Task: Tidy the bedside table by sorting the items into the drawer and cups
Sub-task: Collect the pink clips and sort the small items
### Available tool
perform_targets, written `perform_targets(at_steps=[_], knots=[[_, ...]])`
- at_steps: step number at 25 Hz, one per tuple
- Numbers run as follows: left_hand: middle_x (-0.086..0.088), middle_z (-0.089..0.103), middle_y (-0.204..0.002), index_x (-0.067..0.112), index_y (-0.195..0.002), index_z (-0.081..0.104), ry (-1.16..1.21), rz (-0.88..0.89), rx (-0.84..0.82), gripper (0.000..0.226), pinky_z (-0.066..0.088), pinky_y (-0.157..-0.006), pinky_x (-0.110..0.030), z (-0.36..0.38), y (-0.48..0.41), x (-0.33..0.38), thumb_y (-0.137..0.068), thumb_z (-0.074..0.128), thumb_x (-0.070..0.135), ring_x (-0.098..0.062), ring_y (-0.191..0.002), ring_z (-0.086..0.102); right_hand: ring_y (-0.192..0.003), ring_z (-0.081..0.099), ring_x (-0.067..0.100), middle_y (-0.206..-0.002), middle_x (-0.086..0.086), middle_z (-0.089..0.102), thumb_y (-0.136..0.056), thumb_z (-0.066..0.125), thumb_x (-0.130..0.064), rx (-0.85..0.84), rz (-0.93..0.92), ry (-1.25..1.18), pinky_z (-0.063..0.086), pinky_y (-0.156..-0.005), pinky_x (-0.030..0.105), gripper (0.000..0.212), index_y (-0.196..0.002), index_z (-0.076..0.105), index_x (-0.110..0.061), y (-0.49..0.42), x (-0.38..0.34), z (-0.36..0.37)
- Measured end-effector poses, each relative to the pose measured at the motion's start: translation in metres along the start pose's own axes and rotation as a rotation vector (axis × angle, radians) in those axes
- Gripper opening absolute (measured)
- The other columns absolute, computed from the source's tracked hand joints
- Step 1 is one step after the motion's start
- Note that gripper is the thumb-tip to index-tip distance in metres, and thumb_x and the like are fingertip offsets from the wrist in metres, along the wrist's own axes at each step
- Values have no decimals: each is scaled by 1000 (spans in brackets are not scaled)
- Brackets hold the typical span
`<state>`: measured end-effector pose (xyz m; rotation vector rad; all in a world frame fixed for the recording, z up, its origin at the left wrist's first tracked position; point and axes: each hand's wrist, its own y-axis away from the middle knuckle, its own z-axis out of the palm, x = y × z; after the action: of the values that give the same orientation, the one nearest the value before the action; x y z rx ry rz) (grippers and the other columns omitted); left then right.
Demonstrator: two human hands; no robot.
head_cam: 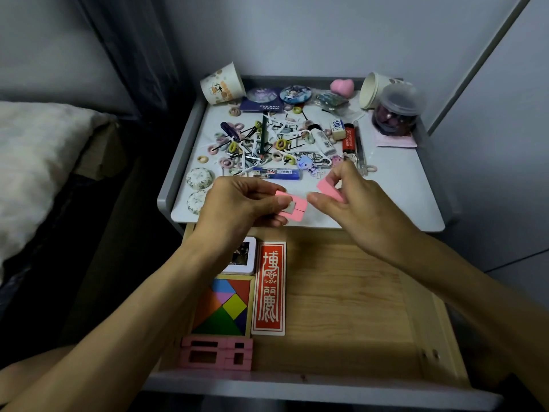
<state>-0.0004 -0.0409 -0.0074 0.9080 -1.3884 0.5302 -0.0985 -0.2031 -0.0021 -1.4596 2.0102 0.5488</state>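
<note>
My left hand [240, 203] pinches a pink block piece [292, 208] over the front edge of the bedside table [401, 185]. My right hand [353, 197] pinches a second pink block [328, 188] just to the right of it; the two pieces are close but apart. Below them the wooden drawer [341, 292] stands open. It holds a tangram puzzle [224, 307], a red card [269, 288], a small white tin [242, 257] and pink blocks [217, 353] at its front left. Two paper cups lie tipped at the back, one on the left [221, 84] and one on the right [374, 90].
A heap of hair ties, clips and paper strips [261, 141] covers the table's middle. Lighters [277, 173], an eraser [337, 129], badges [294, 93], a pink heart [343, 86] and a lidded jar [396, 114] lie around it. A bed [38, 162] is on the left.
</note>
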Motion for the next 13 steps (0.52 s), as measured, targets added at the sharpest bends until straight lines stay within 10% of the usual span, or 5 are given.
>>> perform_targets(at_steps=[8,13], knots=[[-11,75,-77,3,-93,73,-126,15,-10,14,60,-63,-26,-1,-3,-6,-80,73,6,-21,-61,71,-87,50,14,-99,-2,46,-100,34,-44,-188,-81,278,43,-77,36,31,-109,46,-17,1,7,-6],[-10,76,-79,3,-98,72,-203,27,-36,20,60,-63,-27,0,-3,-8,-79,74,9,-24,-67,73,-120,44,8,-140,5,46,-102,41,-35,-274,-67,224,34,-88,13,50,-147,29,-19,0,7,-5]])
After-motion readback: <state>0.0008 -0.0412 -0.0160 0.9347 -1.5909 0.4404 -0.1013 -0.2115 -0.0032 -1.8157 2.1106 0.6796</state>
